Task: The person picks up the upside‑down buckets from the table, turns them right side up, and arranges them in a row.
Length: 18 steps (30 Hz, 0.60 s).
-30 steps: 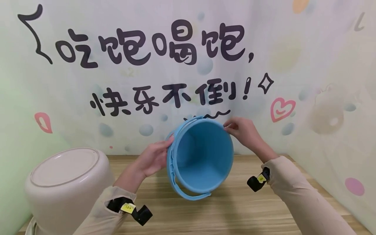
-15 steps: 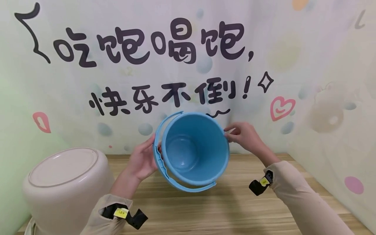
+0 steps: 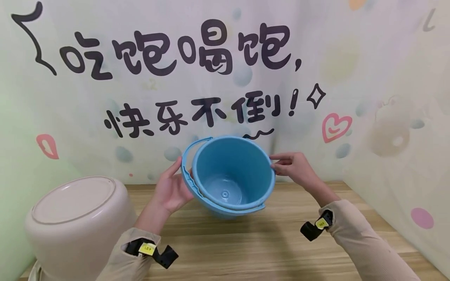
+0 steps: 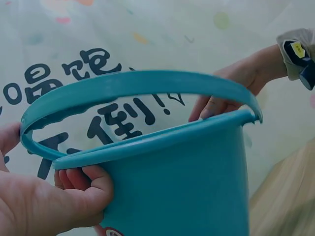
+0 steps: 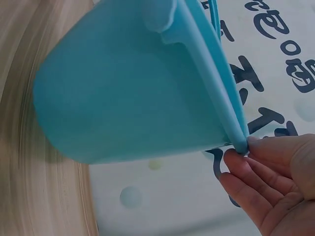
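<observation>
A light blue plastic bucket [image 3: 232, 168] is tipped in the head view, its mouth facing me and its round bottom showing inside. Its handle [image 4: 147, 81] hangs loosely along the left and lower side of the rim. My left hand [image 3: 172, 193] grips the bucket's left side; in the left wrist view its curled fingers [image 4: 86, 184] sit just under the rim and the thumb lies by the handle. On the opposite side my right hand [image 3: 295, 168] pinches the rim between thumb and fingers, as the right wrist view shows.
A large pale tub [image 3: 81, 230] stands upside down at the left, close to my left forearm. Beneath the bucket lies a wood-grain table [image 3: 225, 249]. A printed cloth wall [image 3: 158, 89] with black lettering closes off the back.
The bucket shifted left, then tilted more upright, so its inside bottom now shows. The handle swung out from the rim at the left. My right hand moved slightly lower.
</observation>
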Tool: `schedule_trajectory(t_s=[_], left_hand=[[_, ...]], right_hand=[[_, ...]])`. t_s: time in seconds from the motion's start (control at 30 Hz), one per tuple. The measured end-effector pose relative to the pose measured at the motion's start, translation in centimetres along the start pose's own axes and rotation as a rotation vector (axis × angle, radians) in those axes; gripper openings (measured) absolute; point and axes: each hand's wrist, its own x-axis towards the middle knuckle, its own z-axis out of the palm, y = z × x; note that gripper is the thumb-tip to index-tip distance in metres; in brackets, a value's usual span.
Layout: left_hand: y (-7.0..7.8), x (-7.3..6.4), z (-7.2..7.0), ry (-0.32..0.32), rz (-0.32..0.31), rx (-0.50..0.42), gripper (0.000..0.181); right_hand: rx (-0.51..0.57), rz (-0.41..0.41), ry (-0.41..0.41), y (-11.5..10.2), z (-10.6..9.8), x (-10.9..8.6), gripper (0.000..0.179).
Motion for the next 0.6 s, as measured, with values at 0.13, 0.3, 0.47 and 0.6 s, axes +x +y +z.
schedule_trajectory(t_s=[0.13, 0.3, 0.47, 0.6], left_hand=[[0.0, 0.3, 0.0, 0.066, -0.017, 0.013, 0.053], [-0.1, 0.5, 0.0, 0.140, -0.026, 0.005, 0.055], [-0.3, 0.7, 0.0, 0.190, -0.044, -0.005, 0.061], [-0.6, 0.8, -0.2, 0.222, -0.055, -0.010, 0.061]], right_hand=[[-0.005, 0.018, 0.010, 0.2, 0.0, 0.1, 0.034], [-0.015, 0.057, 0.022, 0.5, 0.1, 0.2, 0.033], [-0.029, 0.103, 0.025, 0.8, 0.2, 0.1, 0.033], [-0.043, 0.123, 0.021, 1.1, 0.3, 0.0, 0.032]])
